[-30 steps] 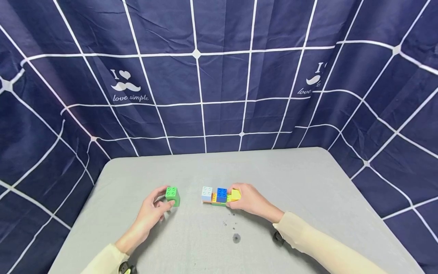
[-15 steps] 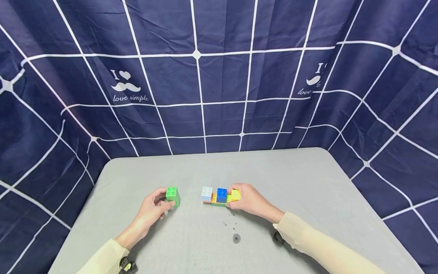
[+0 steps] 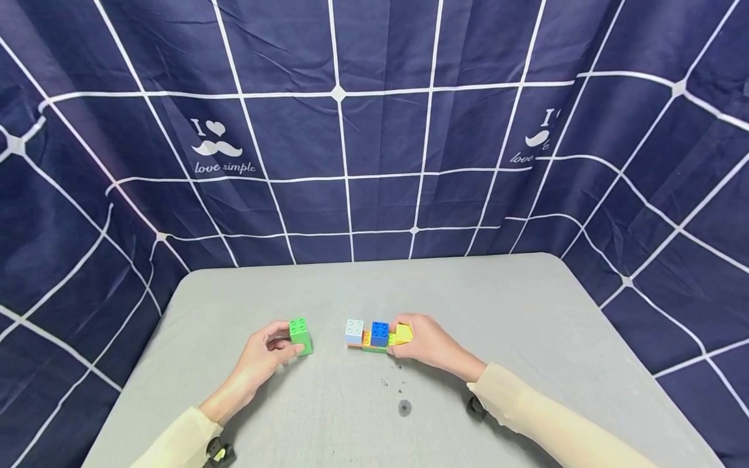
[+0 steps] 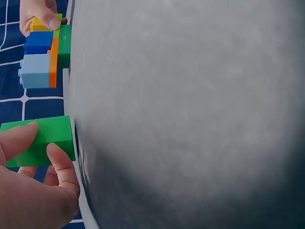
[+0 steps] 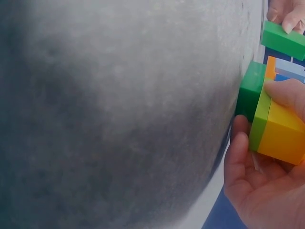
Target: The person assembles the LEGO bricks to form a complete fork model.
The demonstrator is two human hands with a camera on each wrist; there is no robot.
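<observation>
My left hand (image 3: pixel 260 357) holds a tall green block (image 3: pixel 301 336) with studs on top between thumb and fingers, on the left part of the table. The block tilts slightly in the head view. To its right, apart from it, stands a joined block assembly (image 4: pixel 53 57). It has a light blue block (image 3: pixel 354 331), a blue block (image 3: pixel 380 334) and a yellow block (image 5: pixel 285 133) on top. Below them are an orange plate (image 4: pixel 53 67), a lime plate (image 5: pixel 259 119) and a darker green block (image 5: pixel 250 90). My right hand (image 3: pixel 424 341) grips the yellow end of this assembly.
A grey cloth-covered table (image 3: pixel 468 299) lies under both hands, with dark spots (image 3: pixel 404 407) near its front middle. Behind and at both sides hangs a navy curtain (image 3: pixel 380 130) with white grid lines.
My left hand has moved a little to the right with the green block, which now tilts slightly. The right hand and the block assembly stay where they were.
</observation>
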